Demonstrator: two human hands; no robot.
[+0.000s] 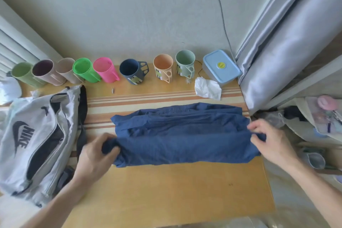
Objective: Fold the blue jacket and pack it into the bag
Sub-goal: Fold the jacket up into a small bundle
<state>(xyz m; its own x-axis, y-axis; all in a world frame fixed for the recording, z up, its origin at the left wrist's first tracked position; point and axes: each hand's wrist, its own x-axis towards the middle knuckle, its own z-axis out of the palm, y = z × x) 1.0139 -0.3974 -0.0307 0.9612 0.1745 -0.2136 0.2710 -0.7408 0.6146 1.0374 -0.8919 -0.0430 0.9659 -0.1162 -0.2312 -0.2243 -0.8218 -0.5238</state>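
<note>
A pale wall backs a yellow wooden surface (166,190) with orange stripes across its far half, and a grey curtain (288,46) hangs down at the right. Far to the left of the left hand, the grey bag (33,146) lies on its side with its long zip open, a dark strap (82,109) trailing along its right edge. Beyond it, a row of plastic cups runs along the wall: light green (24,74), mauve (46,72), beige (66,71), bright green (85,70), pink (106,69), dark blue (132,71), peach (163,67) and mint (186,65).

The left hand (94,155) is closed on the left end of the blue jacket (185,135), a bunch of cloth gripped between thumb and fingers. The jacket stretches between the two hands as a long, partly folded band lying flat on the surface, its near edge roughly straight and its far edge rumpled.

Beyond the jacket, ahead of the right hand, a crumpled white tissue (208,88) lies just beside a blue-lidded box (221,66). The right hand (268,140) pinches the jacket's right end at the edge of the surface, fingers closed on the cloth. To the right of that hand, clutter sits below the surface, too blurred to make out.
</note>
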